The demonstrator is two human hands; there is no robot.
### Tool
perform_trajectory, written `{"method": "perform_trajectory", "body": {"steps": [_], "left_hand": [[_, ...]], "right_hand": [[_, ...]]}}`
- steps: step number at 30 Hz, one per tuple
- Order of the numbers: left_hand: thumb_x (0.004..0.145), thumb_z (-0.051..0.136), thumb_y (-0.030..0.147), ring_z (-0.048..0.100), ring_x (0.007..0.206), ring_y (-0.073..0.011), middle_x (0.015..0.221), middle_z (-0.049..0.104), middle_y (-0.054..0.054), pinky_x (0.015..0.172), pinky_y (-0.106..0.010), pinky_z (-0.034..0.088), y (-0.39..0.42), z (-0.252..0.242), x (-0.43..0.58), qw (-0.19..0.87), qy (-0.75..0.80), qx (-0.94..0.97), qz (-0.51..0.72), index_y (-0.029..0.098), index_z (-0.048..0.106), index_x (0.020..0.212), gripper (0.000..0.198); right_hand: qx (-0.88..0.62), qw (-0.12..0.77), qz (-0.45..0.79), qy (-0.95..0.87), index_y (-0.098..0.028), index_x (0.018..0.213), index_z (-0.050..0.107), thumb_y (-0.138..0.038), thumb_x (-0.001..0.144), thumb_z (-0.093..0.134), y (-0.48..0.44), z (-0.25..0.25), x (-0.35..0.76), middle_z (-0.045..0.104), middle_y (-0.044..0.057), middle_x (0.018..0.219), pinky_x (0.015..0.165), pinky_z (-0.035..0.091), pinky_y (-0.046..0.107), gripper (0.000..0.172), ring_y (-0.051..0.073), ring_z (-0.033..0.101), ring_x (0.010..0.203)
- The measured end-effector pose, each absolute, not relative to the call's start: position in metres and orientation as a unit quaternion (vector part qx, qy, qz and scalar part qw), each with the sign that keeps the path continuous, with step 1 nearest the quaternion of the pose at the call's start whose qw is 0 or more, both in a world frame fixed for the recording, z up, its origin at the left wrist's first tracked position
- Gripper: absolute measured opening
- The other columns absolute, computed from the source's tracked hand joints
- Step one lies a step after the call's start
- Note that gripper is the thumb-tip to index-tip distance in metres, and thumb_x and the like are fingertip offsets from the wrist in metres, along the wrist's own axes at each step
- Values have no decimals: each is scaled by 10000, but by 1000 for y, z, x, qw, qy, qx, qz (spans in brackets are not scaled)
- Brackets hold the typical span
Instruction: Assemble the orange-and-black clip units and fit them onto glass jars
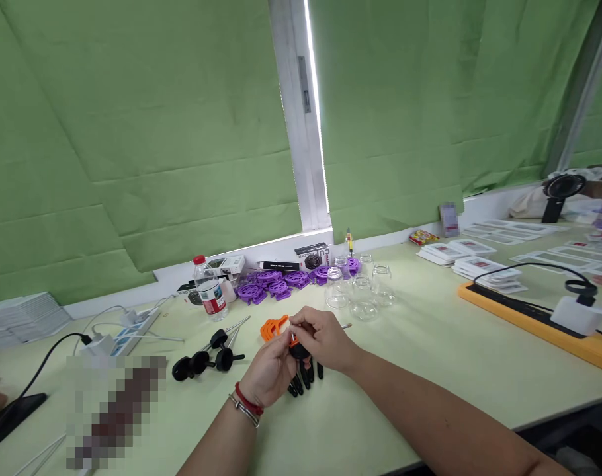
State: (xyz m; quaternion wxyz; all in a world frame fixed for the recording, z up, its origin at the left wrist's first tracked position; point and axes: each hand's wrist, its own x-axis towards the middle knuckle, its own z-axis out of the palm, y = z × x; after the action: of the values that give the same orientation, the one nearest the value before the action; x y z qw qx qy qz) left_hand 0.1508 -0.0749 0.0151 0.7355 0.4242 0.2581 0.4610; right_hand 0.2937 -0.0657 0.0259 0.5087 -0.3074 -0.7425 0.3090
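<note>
Part [298, 351], black-and-orange, pinched between left hand [272, 370] and right hand [323, 334], dial centre | box [315, 257], twelve o'clock: "HOLDER" legible | bottle [212, 295], ten o'clock: red-white label, print too small

Bare hands and forearms, two bands on the left wrist.
Left hand [268, 373]: a red bracelet [249, 400] sits nearest the palm, soft and cord-like, fairly narrow; just behind it, toward the elbow, a silver-coloured bangle [243, 410], thin, rigid, polished enough to catch light. Both ring the wrist closely, side by side. Right hand [328, 337]: bare at the wrist; right forearm [420, 403] bare along its visible length. Finer detail on the bands too small to read.
</note>
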Motion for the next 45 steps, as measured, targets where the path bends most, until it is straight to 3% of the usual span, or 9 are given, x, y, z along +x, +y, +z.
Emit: {"method": "perform_trajectory", "body": {"steps": [4,11,16,21,27,33,39,42,45], "left_hand": [[839,578,342,539,718,-138,817,589,-50,721,-299,421,-74,15,151,741,261,414,461,142,600,880,206],[858,560,313,552,881,-155,945,621,-59,803,-288,423,-70,15,147,737,237,414,479,159,629,948,191],[866,542,275,538,980,-162,1021,623,-71,830,-263,426,-67,19,145,712,242,418,509,145,650,977,202],[856,546,275,556,920,-165,997,628,-68,774,-273,455,-69,23,144,700,262,427,509,154,655,955,191],[863,532,284,565,775,-127,839,621,-40,728,-250,452,-66,19,141,709,270,431,489,158,648,963,199],[831,572,320,506,692,-105,813,572,-27,585,-223,399,-66,23,137,671,316,468,480,156,643,851,180],[799,612,257,474,571,-79,728,532,-13,468,-198,329,-69,32,136,702,282,468,456,141,623,971,208],[783,622,207,486,570,-74,732,554,-24,463,-183,346,-66,31,135,707,275,444,478,126,619,1018,248],[773,617,175,520,595,-77,773,584,-38,487,-179,382,-63,28,132,712,276,407,502,123,617,1046,278]], "right_hand": [[-339,474,394,-711,-210,856,499,-288,875,441,-61,19,294,557,-35,618,380,430,229,99,105,532,385],[-285,487,126,-816,-198,770,606,-86,771,497,-65,31,295,657,32,830,785,455,341,156,173,574,821],[-242,464,91,-847,-208,895,638,-100,751,525,-62,31,296,664,54,969,822,426,367,212,192,566,866],[-278,416,66,-863,-214,1128,576,-119,715,573,-60,28,297,620,71,1070,831,413,387,424,219,530,932],[-296,381,64,-873,-199,1069,589,-17,719,479,-55,26,300,572,76,1070,844,428,369,409,208,511,963],[-263,413,82,-868,-206,1072,583,-26,761,465,-52,27,304,563,74,1064,852,444,344,378,185,539,951],[-329,484,170,-793,-199,981,566,-59,723,530,-49,22,305,546,59,1044,738,466,305,296,138,527,785],[-352,497,311,-730,-195,962,557,-148,743,583,-43,16,303,583,30,938,683,463,284,225,116,531,725],[-331,467,504,-646,-176,978,531,-244,736,643,-39,9,299,603,-3,800,631,463,263,276,93,551,640]]}}
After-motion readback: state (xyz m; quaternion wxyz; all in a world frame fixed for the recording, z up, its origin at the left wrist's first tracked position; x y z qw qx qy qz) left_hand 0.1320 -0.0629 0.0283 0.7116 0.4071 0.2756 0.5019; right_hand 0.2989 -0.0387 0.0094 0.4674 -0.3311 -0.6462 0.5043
